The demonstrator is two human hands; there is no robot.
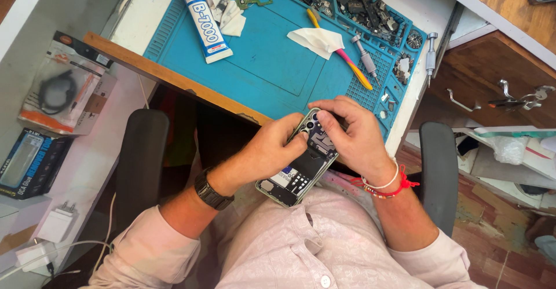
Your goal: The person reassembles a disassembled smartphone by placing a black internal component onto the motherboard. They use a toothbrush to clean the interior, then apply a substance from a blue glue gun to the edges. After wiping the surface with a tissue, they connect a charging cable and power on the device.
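Observation:
I hold an opened smartphone [301, 170] over my lap, back cover off, its inner boards and camera lenses showing. My left hand [272, 150] grips its left edge, thumb near the camera cluster. My right hand [353, 130] wraps the phone's top right, fingers pressing over the upper end by the cameras. A dark watch sits on my left wrist and red and white thread bands on my right.
A blue repair mat [260, 63] lies on the desk with a glue tube [205, 22], white tissue [315, 40], a yellow-pink pry tool [344, 57], screwdrivers [366, 60] and several small phone parts [359, 2]. Boxed items [63, 83] and a charger [58, 222] sit at left. Chair armrests [142, 161] flank me.

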